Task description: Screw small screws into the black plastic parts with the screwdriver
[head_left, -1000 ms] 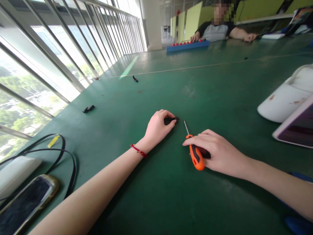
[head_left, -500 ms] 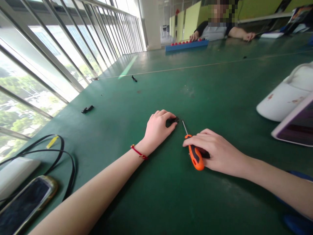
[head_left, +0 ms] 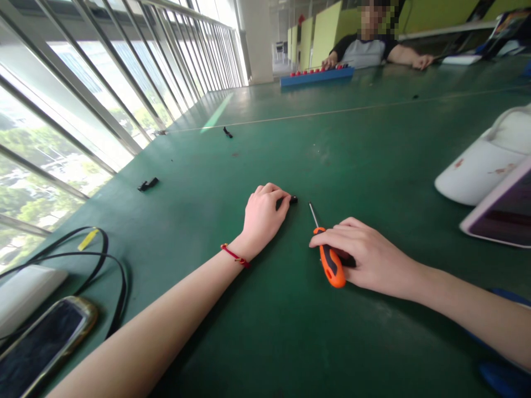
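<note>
My left hand point(head_left: 264, 213) rests near the middle of the green table point(head_left: 265, 309), thumb and fingers pinched on a small black part point(head_left: 293, 199). Only the end of that part sticks out past the fingertips; its kind cannot be made out. In my right hand point(head_left: 365, 251) is a screwdriver point(head_left: 332, 262) with an orange and black handle. Its thin metal shaft points away from me, and the tip lies a short way right of the black part, apart from it.
Two small black pieces point(head_left: 148, 184) point(head_left: 228, 132) lie farther off to the left. A phone point(head_left: 41, 348), a white box point(head_left: 29, 296) and a black cable point(head_left: 124, 276) are at lower left. On the right stand a white container point(head_left: 481, 160) and a tablet-like screen point(head_left: 501, 213). Across the table sits a person point(head_left: 363, 52) by a blue rack point(head_left: 317, 77).
My left hand has drawn slightly left, away from the screwdriver tip, and the black part has turned in its fingers. My right hand and the screwdriver have hardly moved.
</note>
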Motion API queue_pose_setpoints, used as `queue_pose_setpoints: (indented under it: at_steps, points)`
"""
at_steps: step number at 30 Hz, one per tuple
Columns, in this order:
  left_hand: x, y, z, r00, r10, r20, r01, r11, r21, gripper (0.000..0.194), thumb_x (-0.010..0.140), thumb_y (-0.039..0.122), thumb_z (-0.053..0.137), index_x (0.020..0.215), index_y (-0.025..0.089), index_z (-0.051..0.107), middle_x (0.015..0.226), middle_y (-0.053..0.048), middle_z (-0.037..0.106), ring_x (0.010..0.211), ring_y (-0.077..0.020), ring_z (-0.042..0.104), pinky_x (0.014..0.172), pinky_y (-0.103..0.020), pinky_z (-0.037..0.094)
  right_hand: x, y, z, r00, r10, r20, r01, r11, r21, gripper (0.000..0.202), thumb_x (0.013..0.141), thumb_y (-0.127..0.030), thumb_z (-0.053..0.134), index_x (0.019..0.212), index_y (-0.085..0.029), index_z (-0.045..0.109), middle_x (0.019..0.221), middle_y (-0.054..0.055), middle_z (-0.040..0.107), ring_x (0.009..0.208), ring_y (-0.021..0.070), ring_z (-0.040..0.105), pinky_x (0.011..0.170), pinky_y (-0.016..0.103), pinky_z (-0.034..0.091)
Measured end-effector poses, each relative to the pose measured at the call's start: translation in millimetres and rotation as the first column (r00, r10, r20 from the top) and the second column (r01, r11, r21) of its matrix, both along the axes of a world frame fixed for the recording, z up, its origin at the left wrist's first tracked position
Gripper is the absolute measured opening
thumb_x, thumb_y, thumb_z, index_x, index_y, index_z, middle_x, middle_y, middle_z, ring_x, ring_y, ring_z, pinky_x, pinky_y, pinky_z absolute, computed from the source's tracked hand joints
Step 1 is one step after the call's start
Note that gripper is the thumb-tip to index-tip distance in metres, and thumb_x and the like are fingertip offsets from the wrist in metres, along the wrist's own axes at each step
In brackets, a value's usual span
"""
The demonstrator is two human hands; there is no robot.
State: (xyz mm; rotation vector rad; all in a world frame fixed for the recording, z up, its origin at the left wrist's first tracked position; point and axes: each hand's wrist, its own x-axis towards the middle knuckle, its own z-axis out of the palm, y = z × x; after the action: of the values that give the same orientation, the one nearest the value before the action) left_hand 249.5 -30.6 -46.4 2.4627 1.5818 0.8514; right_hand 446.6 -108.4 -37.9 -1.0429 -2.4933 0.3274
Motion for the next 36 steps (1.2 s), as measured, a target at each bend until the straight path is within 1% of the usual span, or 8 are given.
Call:
queue_pose_setpoints:
  at_steps: [4,8,10,17,30,36]
  points:
    - [0.5,-0.3,0.6,0.999,-0.007,0.036,0.007,1.000,0.002,0.025,0.089,0.029,0.045,0.089,0.018,0.067,0.095,-0.006,0.064,0.090,-0.0202,0.055,0.083,-0.035,0.044,-0.1,0.0,1.3,1.000,0.005,0.010,-0.005,1.000,-0.019,0.034,0.071,-0.009,0.057,0.103,-0.020,0.058,0.091,0.002,0.069,0.080,0.0170,0.062,0.076,0.034,0.044]
    - [0.6,-1.7,1.2,0.998,-0.005,0.057,0.006,1.000,-0.012,0.015,0.082,0.028,0.054,0.087,0.018,0.065,0.092,-0.004,0.065,0.089,-0.0205,0.056,0.080,-0.035,0.045,-0.1,-0.3,1.4,1.000,0.000,0.006,0.000,1.000,-0.029,0.034,0.071,-0.009,0.057,0.104,-0.020,0.058,0.091,0.002,0.069,0.081,0.0168,0.061,0.076,0.034,0.043]
    - [0.2,-1.6,0.9,0.998,-0.003,0.067,0.005,1.000,-0.024,0.013,0.080,0.025,0.055,0.085,0.018,0.065,0.090,-0.004,0.065,0.088,-0.0203,0.056,0.079,-0.035,0.045,-0.3,-0.3,1.5,1.000,0.002,0.009,-0.001,0.999,-0.033,0.034,0.072,-0.009,0.057,0.103,-0.020,0.058,0.091,0.002,0.069,0.081,0.0168,0.061,0.076,0.034,0.043]
    - [-1.1,-0.4,1.3,0.991,-0.003,0.135,0.012,0.998,-0.068,0.015,0.080,0.025,0.055,0.085,0.020,0.068,0.090,-0.002,0.066,0.089,-0.0196,0.056,0.082,-0.035,0.045,0.0,-0.1,1.2,1.000,-0.005,-0.001,0.005,0.999,-0.041,0.034,0.071,-0.009,0.057,0.103,-0.020,0.059,0.092,0.002,0.069,0.081,0.0171,0.061,0.076,0.034,0.043]
    - [-1.5,-0.3,3.1,0.985,-0.005,0.173,0.019,0.997,-0.079,0.017,0.082,0.028,0.055,0.083,0.020,0.070,0.089,-0.002,0.066,0.088,-0.0183,0.058,0.082,-0.032,0.045,0.6,0.3,0.7,1.000,0.012,0.001,-0.012,1.000,-0.022,0.033,0.070,-0.009,0.059,0.102,-0.019,0.059,0.087,0.001,0.068,0.078,0.0155,0.060,0.075,0.032,0.042]
    - [-1.2,-0.3,3.6,0.983,-0.006,0.186,0.021,0.996,-0.081,0.016,0.082,0.026,0.056,0.085,0.020,0.070,0.091,-0.003,0.066,0.089,-0.0184,0.057,0.082,-0.032,0.046,1.5,0.6,-1.1,1.000,0.018,-0.014,-0.018,1.000,-0.010,0.034,0.070,-0.006,0.053,0.101,-0.019,0.056,0.091,0.000,0.068,0.077,0.0147,0.060,0.074,0.031,0.043]
